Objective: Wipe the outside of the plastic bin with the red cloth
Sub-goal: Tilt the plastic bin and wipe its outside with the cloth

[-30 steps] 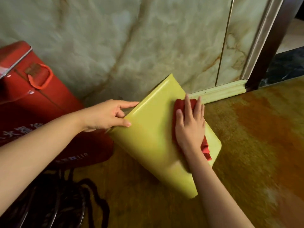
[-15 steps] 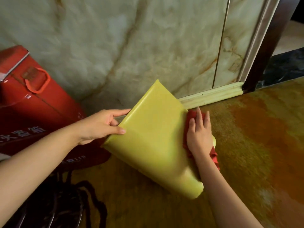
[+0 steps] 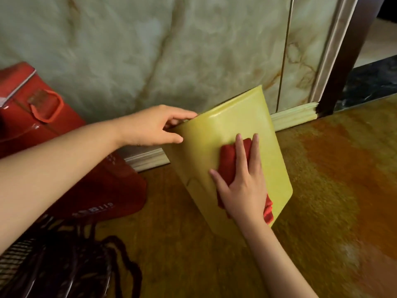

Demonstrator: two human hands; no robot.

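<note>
A yellow-green plastic bin is tilted over the brown floor near the wall, one broad side facing me. My left hand grips the bin's upper left rim. My right hand lies flat on that broad side, fingers spread, pressing a folded red cloth against the plastic. Part of the cloth shows under the wrist at the bin's lower edge. The bin's opening is hidden from me.
A red metal box with a red handle stands at the left against the marbled wall. A dark fan grille and black cords lie at lower left. A skirting board and dark door frame are at right.
The bin has turned and moved right, showing a different broad side. My right hand with the cloth shifted from the bin's right edge onto the middle of that side.
</note>
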